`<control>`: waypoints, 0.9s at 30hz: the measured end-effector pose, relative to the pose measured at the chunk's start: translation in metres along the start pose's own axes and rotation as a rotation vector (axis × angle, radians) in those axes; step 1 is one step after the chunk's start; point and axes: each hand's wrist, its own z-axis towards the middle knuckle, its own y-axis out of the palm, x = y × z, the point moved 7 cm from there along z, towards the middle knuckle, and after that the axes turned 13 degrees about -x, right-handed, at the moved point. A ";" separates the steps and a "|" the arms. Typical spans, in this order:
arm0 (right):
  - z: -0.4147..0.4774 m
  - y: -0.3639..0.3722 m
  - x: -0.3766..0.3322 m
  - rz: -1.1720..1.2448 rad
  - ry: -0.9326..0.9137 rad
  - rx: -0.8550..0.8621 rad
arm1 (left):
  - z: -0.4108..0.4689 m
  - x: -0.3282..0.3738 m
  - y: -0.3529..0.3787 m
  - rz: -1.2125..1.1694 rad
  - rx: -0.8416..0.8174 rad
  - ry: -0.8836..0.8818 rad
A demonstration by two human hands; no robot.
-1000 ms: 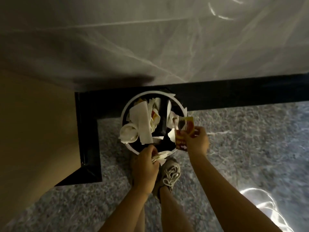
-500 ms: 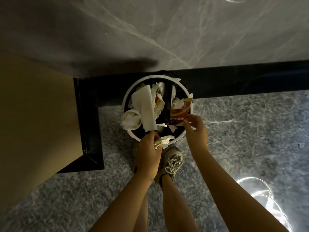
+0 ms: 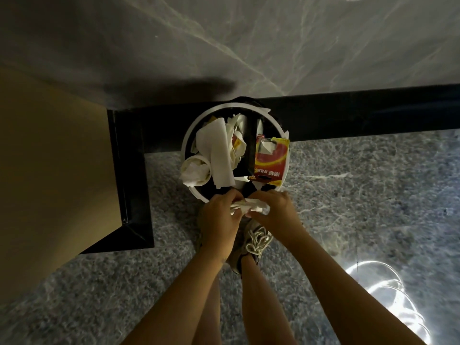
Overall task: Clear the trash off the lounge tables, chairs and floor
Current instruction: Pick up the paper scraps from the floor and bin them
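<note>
Released, the red-and-yellow foil wrapper (image 3: 271, 161) tops the overflowing white-rimmed round bin (image 3: 234, 105) by the black skirting (image 3: 373, 113) mid-frame; my left hand (image 3: 220, 220) and right hand (image 3: 276, 210) grip crumpled white paper (image 3: 249, 206).

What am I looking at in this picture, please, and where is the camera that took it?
There is no machine here: a person wears a wide-angle camera on the head, so the single view looks straight down at their own arms. The left hand and the right hand together grip a piece of crumpled white paper at the near edge of a round bin with a white rim. The bin is heaped with white paper scraps, and a red and yellow packet lies on top at its right side. Below the hands you see the person's shoe on a grey speckled floor.
</note>
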 end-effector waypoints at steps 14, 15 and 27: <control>-0.002 0.013 0.047 0.286 0.405 -0.160 | -0.003 -0.030 0.005 -0.299 0.039 -0.144; -0.003 0.016 0.054 0.307 0.469 -0.185 | -0.004 -0.033 0.005 -0.301 0.047 -0.170; -0.001 0.042 0.059 1.095 0.844 -0.044 | -0.003 -0.060 0.015 -0.444 0.096 -0.401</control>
